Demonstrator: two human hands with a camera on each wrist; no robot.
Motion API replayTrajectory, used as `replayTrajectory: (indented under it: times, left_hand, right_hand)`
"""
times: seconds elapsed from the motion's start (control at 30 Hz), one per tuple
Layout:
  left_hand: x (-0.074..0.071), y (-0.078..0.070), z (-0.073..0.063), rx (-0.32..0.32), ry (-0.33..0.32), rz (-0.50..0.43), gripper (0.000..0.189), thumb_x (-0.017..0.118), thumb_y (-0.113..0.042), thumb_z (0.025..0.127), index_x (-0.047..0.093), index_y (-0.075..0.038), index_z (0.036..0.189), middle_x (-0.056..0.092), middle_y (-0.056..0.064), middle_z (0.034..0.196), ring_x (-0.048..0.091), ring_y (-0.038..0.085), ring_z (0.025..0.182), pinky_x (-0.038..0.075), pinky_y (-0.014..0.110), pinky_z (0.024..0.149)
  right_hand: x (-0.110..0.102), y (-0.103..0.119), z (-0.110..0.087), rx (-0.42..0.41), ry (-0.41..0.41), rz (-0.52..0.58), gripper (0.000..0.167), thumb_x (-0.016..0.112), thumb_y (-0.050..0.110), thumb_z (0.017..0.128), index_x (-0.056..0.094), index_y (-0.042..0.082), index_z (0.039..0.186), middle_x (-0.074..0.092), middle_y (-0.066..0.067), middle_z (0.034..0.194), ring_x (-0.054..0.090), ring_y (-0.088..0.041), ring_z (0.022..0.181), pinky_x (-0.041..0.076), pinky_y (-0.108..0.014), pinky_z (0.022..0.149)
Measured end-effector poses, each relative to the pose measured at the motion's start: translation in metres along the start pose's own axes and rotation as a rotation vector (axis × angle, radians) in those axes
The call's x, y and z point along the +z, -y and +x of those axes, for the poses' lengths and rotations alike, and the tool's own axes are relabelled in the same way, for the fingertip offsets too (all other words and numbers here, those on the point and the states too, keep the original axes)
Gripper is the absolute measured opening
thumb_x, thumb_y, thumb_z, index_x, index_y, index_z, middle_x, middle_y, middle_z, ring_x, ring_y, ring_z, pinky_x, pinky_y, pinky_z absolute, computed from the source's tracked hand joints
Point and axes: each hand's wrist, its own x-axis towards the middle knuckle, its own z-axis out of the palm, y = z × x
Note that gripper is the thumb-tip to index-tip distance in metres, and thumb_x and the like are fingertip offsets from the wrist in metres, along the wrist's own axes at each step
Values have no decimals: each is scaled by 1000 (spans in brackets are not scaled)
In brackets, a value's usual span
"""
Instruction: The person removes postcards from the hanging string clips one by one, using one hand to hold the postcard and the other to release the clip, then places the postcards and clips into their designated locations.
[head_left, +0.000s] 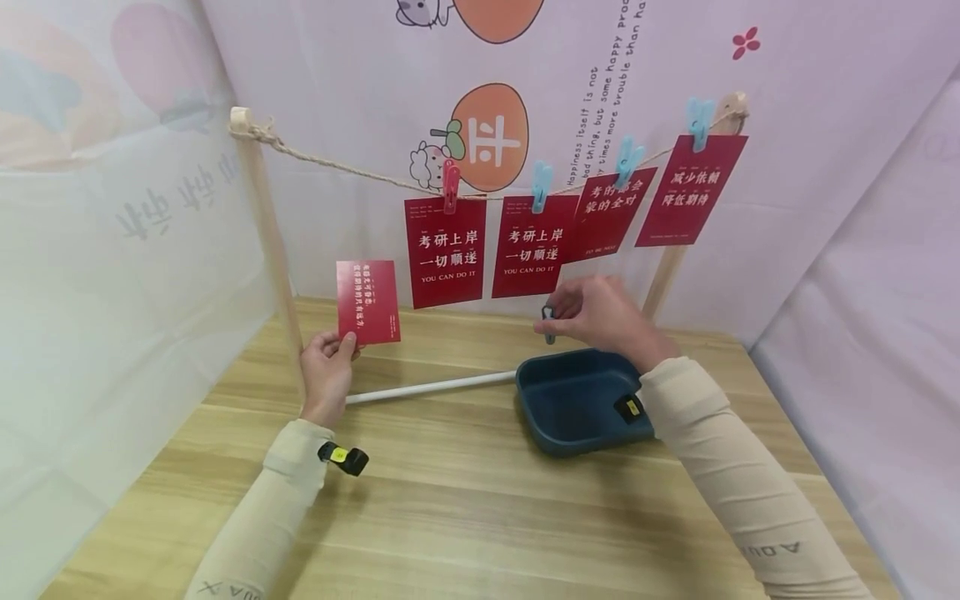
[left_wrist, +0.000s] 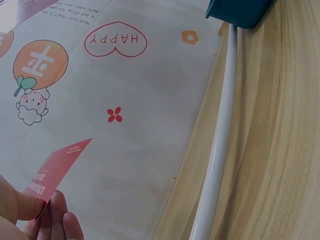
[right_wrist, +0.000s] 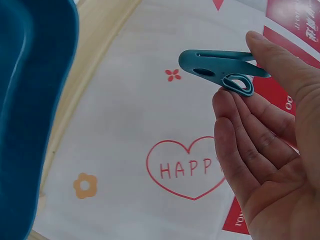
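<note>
- Backdrop: pale printed cloth (head_left: 337,83), behind a wood-grain surface (head_left: 450,525).
- Left post (head_left: 266,225): 1, upright, wooden, twine (head_left: 360,172) knotted round its top.
- Left hand (head_left: 327,371): beside the left post, thumb and fingers pinching a loose red card (head_left: 367,300) near its lower edge, above the surface.
- White rod (head_left: 435,387): 1, low, from near the left hand towards the blue tray.
- Hung red cards (head_left: 447,279): 4, along the twine; leftmost under 1 red peg (head_left: 450,185), the others under 3 light blue pegs (head_left: 542,185).
- Teal peg (right_wrist: 215,65): 1, below the hung red cards, pinched between the right hand's (head_left: 607,315) thumb and fingers.
- Blue tray (head_left: 538,417): 1, on the surface, below the right hand.
- Right post (head_left: 663,283): 1, wooden.
</note>
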Motion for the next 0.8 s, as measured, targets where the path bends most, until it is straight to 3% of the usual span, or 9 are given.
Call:
replayTrajectory:
  times: [0.3,0.4,0.53,0.8]
  left_hand:
    - [-1,4,1,-6,4,21,31,55,-19,110,56,4,131,68,13,116,68,12,101,60,24,98]
    - [-2,6,4,-23,7,38,31,56,-18,110,58,4,130,71,12,113,69,13,100,60,25,98]
    - [-2,9,6,-39,20,41,32,57,-16,109,60,7,132,73,19,117,71,11,97,60,25,97]
    - [-1,14,9,-80,57,99,35,54,-16,111,58,5,139,68,27,134,72,20,110,57,34,107]
  right_hand:
    - [13,-11,0,29,49,6,42,92,34,82,78,10,114,80,-6,103,77,-20,85,67,-38,79]
    - [18,-15,0,43,65,-22,40,92,33,83,79,12,114,76,-5,108,74,-19,87,67,-35,79]
    - [23,-20,0,53,93,-61,40,92,35,83,80,13,114,69,-7,114,71,-21,91,66,-34,79]
    - [36,-28,0,18,180,-80,35,91,30,85,80,9,110,81,-5,94,74,-17,84,65,-34,78]
